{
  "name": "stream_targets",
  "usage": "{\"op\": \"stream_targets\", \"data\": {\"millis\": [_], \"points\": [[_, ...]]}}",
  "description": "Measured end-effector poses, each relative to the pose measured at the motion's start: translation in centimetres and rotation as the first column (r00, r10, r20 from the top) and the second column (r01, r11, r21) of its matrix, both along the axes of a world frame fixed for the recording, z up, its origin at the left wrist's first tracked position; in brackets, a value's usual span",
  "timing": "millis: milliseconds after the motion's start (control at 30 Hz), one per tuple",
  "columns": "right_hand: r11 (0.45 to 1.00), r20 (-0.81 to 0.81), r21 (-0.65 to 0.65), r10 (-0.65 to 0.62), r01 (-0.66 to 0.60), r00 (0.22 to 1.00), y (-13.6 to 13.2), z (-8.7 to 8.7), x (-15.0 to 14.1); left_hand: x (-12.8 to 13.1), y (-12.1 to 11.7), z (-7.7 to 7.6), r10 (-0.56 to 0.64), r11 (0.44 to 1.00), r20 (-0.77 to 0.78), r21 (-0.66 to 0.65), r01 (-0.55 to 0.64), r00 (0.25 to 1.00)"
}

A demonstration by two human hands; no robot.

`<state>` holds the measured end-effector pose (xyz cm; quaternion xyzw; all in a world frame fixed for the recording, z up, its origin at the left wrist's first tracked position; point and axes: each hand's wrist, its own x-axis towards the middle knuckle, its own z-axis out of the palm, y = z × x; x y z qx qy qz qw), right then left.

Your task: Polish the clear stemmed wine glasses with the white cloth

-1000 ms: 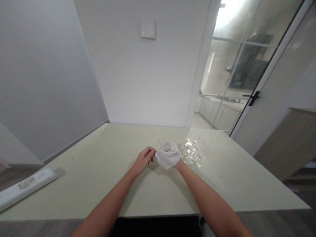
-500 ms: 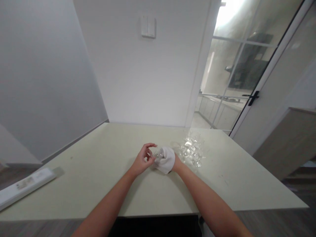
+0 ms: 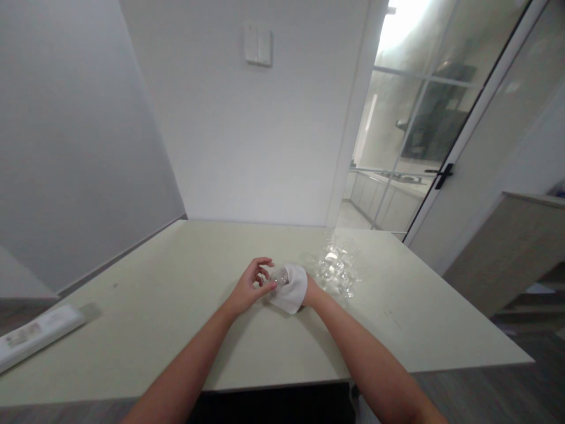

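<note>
A small clear glass point(image 3: 279, 275) is between my hands over the middle of the table, its shape partly blurred. My left hand point(image 3: 252, 287) is curled around its left side, thumb in front and fingers behind. A white cloth point(image 3: 293, 293) covers the fingers of my right hand point(image 3: 311, 292) and lies against the right side of the glass. Those fingers are hidden beneath the fabric, which hangs down in a flap at the front. Just beyond my right wrist stands a cluster of several clear glasses point(image 3: 336, 268).
The pale table point(image 3: 168, 330) reaches back to a white wall. At its left front lies a long white box point(image 3: 37, 334). To the right are a glass-paned door with a black handle point(image 3: 443, 175) and a wooden cabinet point(image 3: 498, 235).
The whole view has shifted slightly. My left hand keeps its hold, and the glass appears turned a little within the cloth. The glass cluster stays in place on the table.
</note>
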<state>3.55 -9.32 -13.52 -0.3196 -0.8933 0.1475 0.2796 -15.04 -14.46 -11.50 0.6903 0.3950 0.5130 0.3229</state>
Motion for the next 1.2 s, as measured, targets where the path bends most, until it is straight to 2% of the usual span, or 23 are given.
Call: {"op": "stream_targets", "data": {"millis": [133, 233, 300, 367, 433, 500, 600, 733, 833, 967, 1067, 1133, 1200], "points": [[0.997, 0.078, 0.034, -0.074, 0.072, 0.994, -0.4, 0.3, -0.1, 0.2, 0.3, -0.3, 0.058, 0.995, 0.000, -0.081, -0.058, 0.998], [0.998, 0.095, 0.017, 0.051, -0.053, 0.994, -0.2, 0.7, 0.0, 0.1, -0.3, 0.4, -0.015, 1.000, -0.041, -0.012, 0.014, 0.999], [0.983, 0.101, 0.058, 0.165, -0.172, 0.981, 0.0, 0.9, 0.0, -0.1, -0.6, 0.8, -0.070, 0.996, -0.064, 0.043, 0.073, 0.995], [0.969, 0.122, 0.107, 0.207, -0.220, 0.971, 0.1, 1.1, -0.1, -0.1, -0.6, 0.9, -0.070, 0.996, -0.057, 0.045, 0.073, 0.996], [0.982, 0.143, 0.128, 0.123, -0.141, 0.982, 0.1, 1.0, -0.1, -0.1, -0.2, 0.5, -0.032, 0.999, -0.020, -0.006, 0.032, 0.999], [0.994, 0.161, 0.113, -0.021, 0.003, 0.987, -0.1, 1.0, -0.1, 0.1, 0.2, 0.0, 0.009, 0.997, -0.005, -0.080, -0.009, 1.000], [0.989, 0.203, 0.090, -0.130, 0.113, 0.971, -0.6, 1.1, 0.0, 0.2, 0.3, -0.3, 0.051, 0.989, -0.068, -0.134, -0.059, 0.996], [0.986, 0.216, 0.137, -0.123, 0.095, 0.969, -0.8, 1.6, 0.2, 0.2, -0.6, 0.4, -0.031, 0.999, -0.159, -0.023, 0.027, 0.987], [0.988, 0.231, 0.136, -0.098, 0.068, 0.968, -0.7, 1.7, 0.2, 0.2, -1.1, 0.9, -0.071, 0.996, -0.167, 0.033, 0.078, 0.983], [0.984, 0.225, 0.148, -0.127, 0.095, 0.966, -0.3, 1.1, 0.1, 0.3, -0.4, 0.4, 0.005, 0.999, -0.105, -0.032, -0.008, 0.995], [0.976, 0.227, 0.158, -0.182, 0.148, 0.957, 0.0, 0.5, 0.1, 0.3, 0.1, -0.3, 0.058, 0.991, -0.137, -0.115, -0.074, 0.989], [0.977, 0.217, 0.140, -0.189, 0.161, 0.958, 0.2, 0.1, 0.3, 0.2, 0.1, -0.3, 0.062, 0.988, -0.174, -0.131, -0.085, 0.983], [0.983, 0.198, 0.096, -0.174, 0.158, 0.965, 0.3, 0.0, 0.6, 0.1, -0.2, -0.1, 0.035, 0.994, -0.188, -0.094, -0.054, 0.982]]}}
